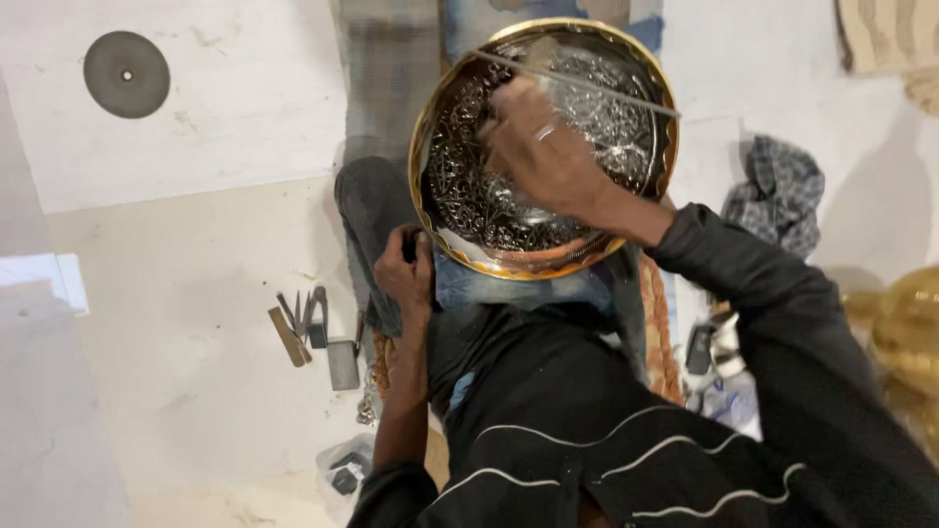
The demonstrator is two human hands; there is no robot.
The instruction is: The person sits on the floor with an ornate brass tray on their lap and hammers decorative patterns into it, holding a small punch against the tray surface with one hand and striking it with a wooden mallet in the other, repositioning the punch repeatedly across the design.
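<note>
While the tray (544, 147) sits tilted on the person's lap, both hands are busy with it. It's a big round metal one with a gold scalloped rim and a really dense engraved pattern all over the inside, shiny silver toward the right half and darker on the left.

Left hand (405, 271) is down at the tray's lower left edge, fingers curled shut around something small and dark right against the rim. Can't tell what that is, it's mostly hidden in the fist.

Right hand (536, 145) is over the middle of the tray, clenched around a thin metal rod (577, 82) that runs slantwise across the upper half, from the upper left rim out past the right rim. There's a ring on one finger. The hand's a bit blurred.

On the pale floor to the left of the knee there's a little bunch of hand tools (303, 328) and a small flat grey block (342, 364). A round grey disc (126, 74) lies up in the far left corner of the floor. A patterned grey cloth (778, 194) is crumpled on the right, and a golden vessel (905, 328) pokes in at the right edge.
</note>
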